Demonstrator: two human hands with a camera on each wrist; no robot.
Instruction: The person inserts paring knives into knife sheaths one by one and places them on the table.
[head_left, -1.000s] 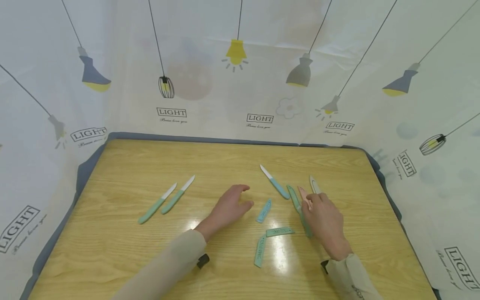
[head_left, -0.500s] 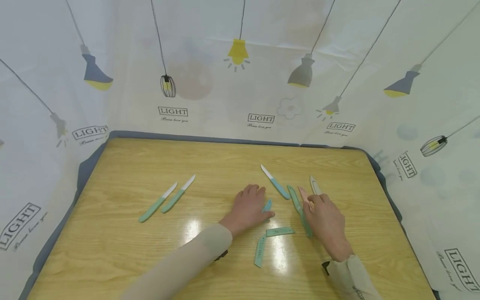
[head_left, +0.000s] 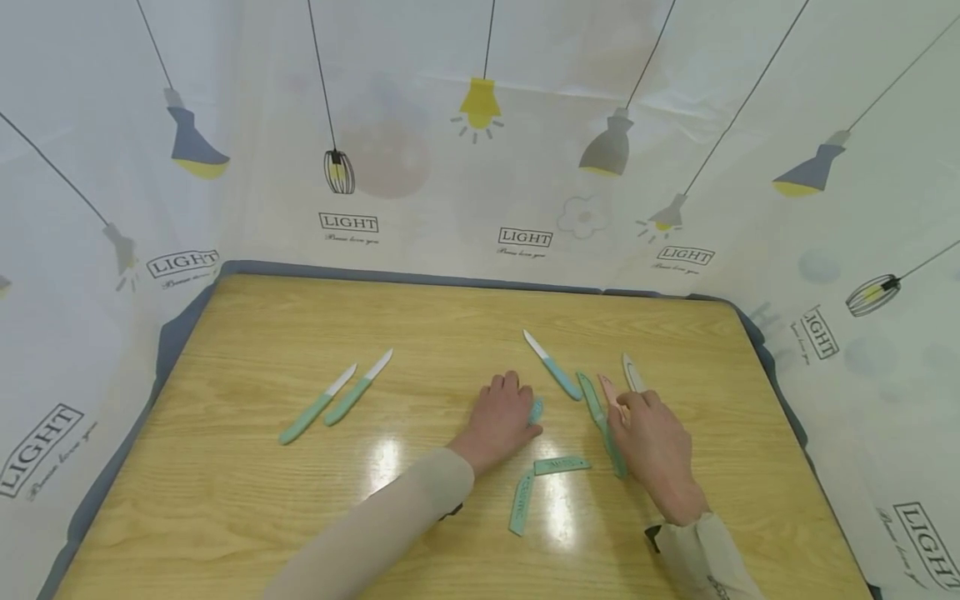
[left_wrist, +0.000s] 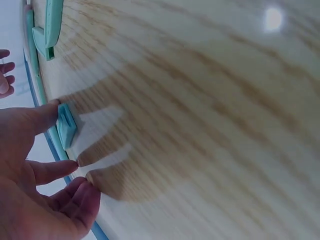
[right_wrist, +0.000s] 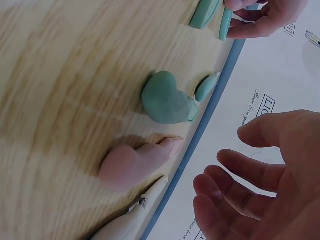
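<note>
My left hand (head_left: pixel 498 417) reaches down over a small blue blade sheath (left_wrist: pixel 66 127) on the table. Its thumb touches one end of the sheath, while the fingertips rest on or just above the wood, apart from it. Over the handles of a sheathed green knife (right_wrist: pixel 162 97), a sheathed pink knife (right_wrist: pixel 130 167) and a sheathed white knife (head_left: pixel 632 373) hovers my right hand (head_left: pixel 654 446); its relaxed fingers hold nothing. A blue-handled knife (head_left: pixel 561 377) with a bare white blade lies beyond the blue sheath. Two green sheaths, one crosswise (head_left: pixel 562 464) and one lengthwise (head_left: pixel 521 502), lie nearer me.
Two green-handled knives, one outer (head_left: pixel 307 417) and one inner (head_left: pixel 356 396), lie with bare white blades on the left of the wooden table (head_left: pixel 247 333). A white printed cloth (head_left: pixel 420 167) stands around the table's back and sides.
The left hand has moved right and down onto the blue sheath, then stayed nearly still there. The right hand has barely moved, and the knives lie as before.
</note>
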